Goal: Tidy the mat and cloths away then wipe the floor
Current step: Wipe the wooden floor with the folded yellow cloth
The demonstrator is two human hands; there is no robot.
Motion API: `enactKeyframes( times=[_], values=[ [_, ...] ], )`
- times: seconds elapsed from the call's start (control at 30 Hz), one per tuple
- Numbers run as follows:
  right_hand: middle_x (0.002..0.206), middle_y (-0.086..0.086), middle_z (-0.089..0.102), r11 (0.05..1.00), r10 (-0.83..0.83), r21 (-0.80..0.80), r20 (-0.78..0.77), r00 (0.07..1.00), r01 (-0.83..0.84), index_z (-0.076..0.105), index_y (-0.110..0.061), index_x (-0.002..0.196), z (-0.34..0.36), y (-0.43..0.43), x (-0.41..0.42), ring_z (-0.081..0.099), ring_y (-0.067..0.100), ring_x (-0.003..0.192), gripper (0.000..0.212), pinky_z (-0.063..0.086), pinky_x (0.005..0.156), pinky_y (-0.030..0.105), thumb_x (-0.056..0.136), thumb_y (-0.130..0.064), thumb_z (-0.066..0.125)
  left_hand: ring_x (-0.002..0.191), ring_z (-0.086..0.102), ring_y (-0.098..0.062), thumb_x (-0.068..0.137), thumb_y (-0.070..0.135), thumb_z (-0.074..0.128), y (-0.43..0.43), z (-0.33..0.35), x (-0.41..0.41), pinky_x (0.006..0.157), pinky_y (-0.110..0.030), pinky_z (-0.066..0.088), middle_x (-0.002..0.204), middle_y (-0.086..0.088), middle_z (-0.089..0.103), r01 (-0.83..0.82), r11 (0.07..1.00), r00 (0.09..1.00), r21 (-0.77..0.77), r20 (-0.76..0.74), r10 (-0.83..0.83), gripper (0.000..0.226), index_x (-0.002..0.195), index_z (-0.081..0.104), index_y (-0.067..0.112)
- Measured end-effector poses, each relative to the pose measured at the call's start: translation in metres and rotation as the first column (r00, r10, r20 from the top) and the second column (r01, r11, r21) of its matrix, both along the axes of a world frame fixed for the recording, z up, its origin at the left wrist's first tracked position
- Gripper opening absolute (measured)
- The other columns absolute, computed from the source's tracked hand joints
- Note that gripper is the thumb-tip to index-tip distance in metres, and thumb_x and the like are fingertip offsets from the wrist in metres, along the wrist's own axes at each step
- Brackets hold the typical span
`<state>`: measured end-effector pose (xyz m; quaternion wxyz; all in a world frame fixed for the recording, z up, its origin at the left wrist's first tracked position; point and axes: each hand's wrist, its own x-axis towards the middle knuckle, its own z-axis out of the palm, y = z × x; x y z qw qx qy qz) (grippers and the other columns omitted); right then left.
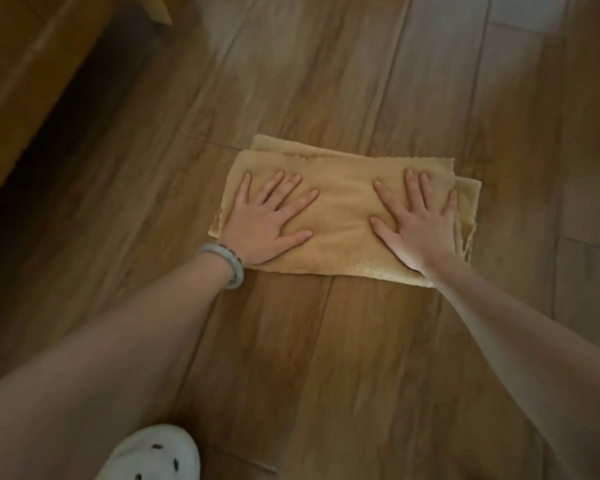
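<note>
A folded yellow cloth (pixel 343 216) lies flat on the wooden plank floor (pixel 361 358), in the middle of the head view. My left hand (pixel 269 220) presses on the cloth's left part, fingers straight and spread. My right hand (pixel 418 225) presses flat on its right part in the same way. A pale bangle circles my left wrist. The cloth's lower layers stick out at its far and right edges.
A wooden piece of furniture (pixel 25 74) runs along the left side, with dark shadow beneath it. My white perforated shoe (pixel 153 455) shows at the bottom left. Pale light reflects off the floor at the top.
</note>
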<state>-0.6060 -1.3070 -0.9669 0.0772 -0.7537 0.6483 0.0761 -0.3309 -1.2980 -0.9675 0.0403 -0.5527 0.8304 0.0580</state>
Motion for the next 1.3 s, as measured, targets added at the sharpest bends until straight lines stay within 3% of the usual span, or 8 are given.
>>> enactKeyframes(
  times=[0.23,0.47,0.67,0.83,0.97,1.03,1.13,1.3],
  values=[
    [0.158,0.006,-0.013,0.995,0.078,0.061,0.002,0.997,-0.078,-0.015,-0.050,0.139,0.005,0.055,0.016,-0.013,0.027,0.145,0.065,-0.009,0.110,0.063,0.079,-0.073,-0.002,0.147,0.008,-0.022,0.090,0.070,0.016,0.060,0.000,0.021,0.113,-0.062,0.000,0.160,0.004,0.009,0.057,0.998,0.998,-0.011,-0.023,-0.057,0.066,0.149,0.004,0.043],
    [0.159,0.009,0.003,0.998,0.063,-0.003,0.010,0.998,-0.063,0.004,-0.048,0.144,0.003,0.051,0.020,0.001,0.029,0.146,0.065,-0.001,0.110,0.066,0.084,-0.072,0.010,0.146,0.014,-0.023,0.088,0.072,0.018,0.035,0.003,0.026,0.112,-0.063,0.005,0.158,0.002,0.017,0.108,0.994,0.994,0.014,0.007,-0.108,0.068,0.149,0.013,0.042],
    [0.159,0.005,-0.010,0.998,-0.057,0.035,-0.017,0.998,0.058,-0.010,-0.050,0.141,0.007,0.010,0.020,-0.011,0.025,0.145,0.069,-0.008,0.111,0.062,0.076,-0.074,-0.004,0.147,-0.009,-0.018,0.077,0.077,-0.003,-0.033,0.016,0.019,0.112,-0.060,-0.009,0.160,0.006,-0.009,0.154,0.976,0.981,0.155,0.094,-0.170,0.074,0.144,-0.014,0.048],
    [0.158,0.008,-0.016,0.983,-0.113,0.149,0.046,0.993,0.105,-0.008,-0.052,0.142,0.026,-0.002,0.026,-0.019,0.025,0.144,0.074,-0.017,0.107,0.063,0.072,-0.074,-0.004,0.146,-0.012,-0.024,0.075,0.073,-0.009,-0.049,0.048,0.012,0.116,-0.051,-0.011,0.160,-0.003,-0.004,0.322,0.924,0.909,0.204,0.207,-0.363,0.088,0.151,0.001,0.030],
    [0.155,0.007,-0.026,0.981,-0.152,0.132,0.065,0.986,0.142,-0.018,-0.052,0.139,0.025,0.021,0.047,-0.027,0.027,0.141,0.073,-0.020,0.103,0.065,0.073,-0.080,-0.004,0.144,-0.021,-0.022,0.080,0.075,-0.002,-0.041,0.034,0.017,0.113,-0.056,-0.015,0.159,0.001,-0.016,0.239,0.932,0.963,0.272,0.055,-0.263,0.074,0.145,-0.016,0.042],
    [0.156,0.007,-0.022,0.980,-0.171,0.109,0.050,0.984,0.165,-0.019,-0.052,0.138,0.015,0.027,0.053,-0.023,0.028,0.142,0.072,-0.014,0.105,0.068,0.074,-0.081,-0.004,0.145,-0.016,-0.023,0.082,0.077,-0.002,-0.035,0.017,0.018,0.111,-0.060,-0.012,0.160,0.001,-0.011,0.197,0.962,0.979,0.187,0.009,-0.203,0.069,0.143,-0.017,0.048],
    [0.159,0.009,-0.003,0.986,-0.167,0.016,0.055,0.985,0.166,-0.004,-0.051,0.142,0.007,0.010,0.052,-0.007,0.031,0.145,0.070,-0.006,0.104,0.071,0.078,-0.079,0.001,0.146,0.006,-0.028,0.085,0.076,0.002,-0.043,0.004,0.015,0.110,-0.065,0.003,0.160,-0.001,0.011,0.188,0.980,0.982,0.071,0.011,-0.189,0.071,0.148,0.004,0.044],
    [0.159,0.006,-0.007,0.978,-0.207,-0.005,0.009,0.978,0.207,-0.012,-0.053,0.139,0.007,-0.043,0.046,-0.010,0.029,0.145,0.068,-0.006,0.106,0.070,0.078,-0.078,0.002,0.147,-0.001,-0.026,0.083,0.075,-0.001,-0.100,0.003,0.003,0.111,-0.064,-0.004,0.160,0.002,0.004,0.154,0.988,0.988,0.014,-0.031,-0.153,0.069,0.146,-0.003,0.047]
  ],
)
